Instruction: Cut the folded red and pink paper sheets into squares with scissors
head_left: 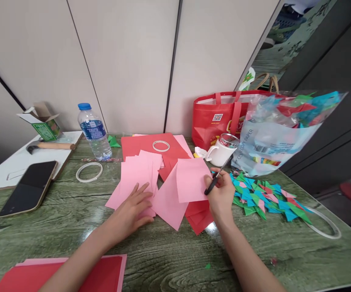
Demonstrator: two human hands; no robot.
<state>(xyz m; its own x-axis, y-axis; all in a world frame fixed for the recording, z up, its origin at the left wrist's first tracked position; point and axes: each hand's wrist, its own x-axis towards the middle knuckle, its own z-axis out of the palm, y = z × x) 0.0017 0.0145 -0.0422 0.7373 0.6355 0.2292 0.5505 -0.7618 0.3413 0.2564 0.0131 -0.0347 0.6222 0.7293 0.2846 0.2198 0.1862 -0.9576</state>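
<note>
My left hand (134, 209) lies with its fingers spread on a loose stack of pink paper (135, 172). In my right hand (222, 194) is a pair of black-handled scissors (212, 184), blades pointing up and away. A pink paper square (192, 180) meets the thumb of that hand; whether the thumb pinches it, I cannot tell. Below the square lie another pink sheet (171, 202) and several red paper pieces (199, 221). Large red sheets (138, 144) lie behind the stack, with a roll of narrow tape (161, 146) on top.
Folded paper pieces (263, 194) are heaped at right, beside a tape ring (330, 227). Behind stand a white mug (220, 154), a red bag (204, 117) and a filled plastic bag (272, 142). A water bottle (94, 132), phone (29, 188) and hooked tool (53, 146) are left.
</note>
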